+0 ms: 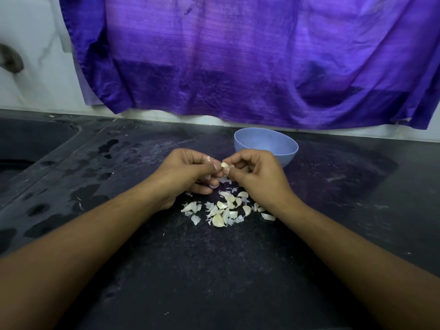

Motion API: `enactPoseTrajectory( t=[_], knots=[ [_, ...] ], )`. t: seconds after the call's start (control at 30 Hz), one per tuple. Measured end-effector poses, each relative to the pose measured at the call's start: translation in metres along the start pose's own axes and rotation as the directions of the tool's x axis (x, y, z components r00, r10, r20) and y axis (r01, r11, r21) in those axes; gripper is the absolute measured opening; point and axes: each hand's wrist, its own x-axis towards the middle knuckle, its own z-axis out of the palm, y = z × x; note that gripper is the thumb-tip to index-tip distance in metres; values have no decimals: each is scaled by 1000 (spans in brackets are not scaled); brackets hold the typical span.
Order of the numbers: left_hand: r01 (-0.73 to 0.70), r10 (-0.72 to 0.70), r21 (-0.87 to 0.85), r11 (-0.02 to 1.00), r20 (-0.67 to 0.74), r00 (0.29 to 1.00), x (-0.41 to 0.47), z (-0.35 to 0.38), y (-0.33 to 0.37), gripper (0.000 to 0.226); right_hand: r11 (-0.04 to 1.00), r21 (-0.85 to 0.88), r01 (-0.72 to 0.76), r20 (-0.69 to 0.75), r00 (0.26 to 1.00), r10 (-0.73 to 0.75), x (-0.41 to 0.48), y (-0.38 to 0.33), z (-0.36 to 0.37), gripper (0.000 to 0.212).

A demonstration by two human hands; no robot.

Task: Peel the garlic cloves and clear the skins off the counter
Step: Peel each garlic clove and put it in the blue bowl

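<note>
Your forearms (83,246) come in from 7 and 5 o'clock over the dark counter (214,270), which shows wet patches (83,194) towards 9 o'clock. Behind it, at 12 o'clock, a purple cloth (238,55) hangs down the wall, its hem just above the counter's back edge. A sink (28,144) is set into the counter at 10 o'clock. A blue bowl (265,145) stands upright at 1 o'clock from your hands; your right knuckles hide part of its near wall.

Your left hand (188,172) and right hand (257,175) meet fingertip to fingertip, all fingers curled in. Together they pinch one garlic clove (224,165), the left fingertips on its 9 o'clock side and the right on its 3 o'clock side, above the counter.

At 6 o'clock from that grip, a pile of cloves (223,210) lies on the counter between your wrists, mixed with thin white skins (195,219). Your right wrist sits just beside its 3 o'clock edge.
</note>
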Motion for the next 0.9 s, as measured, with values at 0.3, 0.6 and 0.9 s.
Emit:
enactPoseTrajectory(
  t=[0.3, 0.6, 0.9],
  knots=[
    [39, -44, -132, 990, -36, 998, 0, -6, 7, 9, 999, -33, 33, -16, 999, -34, 12, -7, 8, 10],
    [-45, 44, -34, 998, -28, 999, -2, -1, 6, 13, 995, 11, 103, -10, 995, -103, 8, 1, 1, 13],
    [-86, 93, 52, 995, -134, 987, -3, 5, 2, 12, 991, -6, 137, 21, 990, -137, 5, 2, 2, 15]
  ],
)
